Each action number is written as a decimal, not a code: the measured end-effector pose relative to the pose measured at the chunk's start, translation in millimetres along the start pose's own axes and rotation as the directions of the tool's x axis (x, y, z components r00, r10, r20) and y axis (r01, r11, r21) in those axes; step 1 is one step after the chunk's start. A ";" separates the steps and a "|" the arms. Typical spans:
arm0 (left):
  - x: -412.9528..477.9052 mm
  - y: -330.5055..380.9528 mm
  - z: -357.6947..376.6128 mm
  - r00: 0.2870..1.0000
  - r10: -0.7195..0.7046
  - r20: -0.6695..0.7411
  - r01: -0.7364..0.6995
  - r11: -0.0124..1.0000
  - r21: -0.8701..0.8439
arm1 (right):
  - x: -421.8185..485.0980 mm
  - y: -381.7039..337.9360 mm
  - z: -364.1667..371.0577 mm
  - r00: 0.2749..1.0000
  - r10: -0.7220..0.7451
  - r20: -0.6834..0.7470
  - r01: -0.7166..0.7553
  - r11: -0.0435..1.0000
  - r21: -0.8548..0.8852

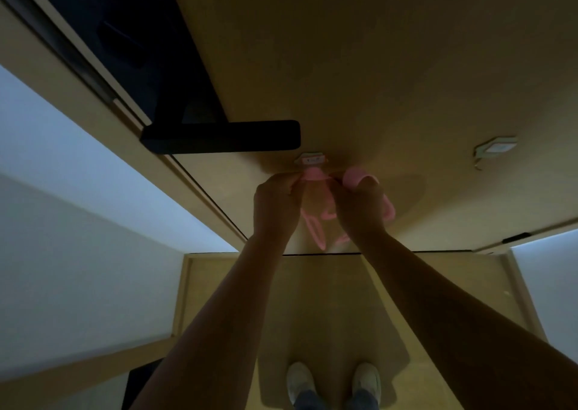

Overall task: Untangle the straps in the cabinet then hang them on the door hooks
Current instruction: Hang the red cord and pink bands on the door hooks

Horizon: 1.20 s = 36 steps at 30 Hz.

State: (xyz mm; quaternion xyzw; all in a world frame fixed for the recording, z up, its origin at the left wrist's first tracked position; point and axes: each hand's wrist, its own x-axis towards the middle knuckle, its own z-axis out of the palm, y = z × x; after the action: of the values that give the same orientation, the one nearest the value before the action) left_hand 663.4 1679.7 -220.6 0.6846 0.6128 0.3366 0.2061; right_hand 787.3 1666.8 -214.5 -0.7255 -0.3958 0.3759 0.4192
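**Item: pink strap [312,174], hanging stage.**

- Handling note (judgement): a short span of strap is held between the 2 hands just under hook 1 [310,159]. It is best kept taut and level, lifted over the hook's lip, and let go 1 hand at a time so the dangling weight cannot drag it off.
- Left hand [276,204]: its fingers [286,182] are curled tight and pinch the left end of that span, just beside the hook.
- Right hand [356,209]: clenched round the strap's right side, with a broad pink band lying over the top of the fist.
- In the dim light it cannot be told whether the span touches the hook.
- Lower strap: several pink loops dangle between the 2 wrists, against the door [375,65]. It cannot be told whether they are twisted.
- Hook 2 [495,148]: on the same door, well apart to the right, with nothing seen on it.
- Door handle [220,136]: a black bar, above and to the left of hook 1.
- Floor level: 2 pale shoes [300,381] directly beneath the hands.
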 end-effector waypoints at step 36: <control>-51.9 89.2 4.8 0.880 0.030 0.475 0.056 0.985 -0.164 | -44.2 -5.2 -63.8 0.955 0.222 0.196 -0.273 0.917 0.291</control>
State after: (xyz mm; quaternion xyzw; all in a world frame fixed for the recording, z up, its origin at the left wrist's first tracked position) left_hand 728.2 1615.0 -172.8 0.7215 0.5165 0.2090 0.4110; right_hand 824.0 1609.4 -177.0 -0.6612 -0.2679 0.5410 0.4454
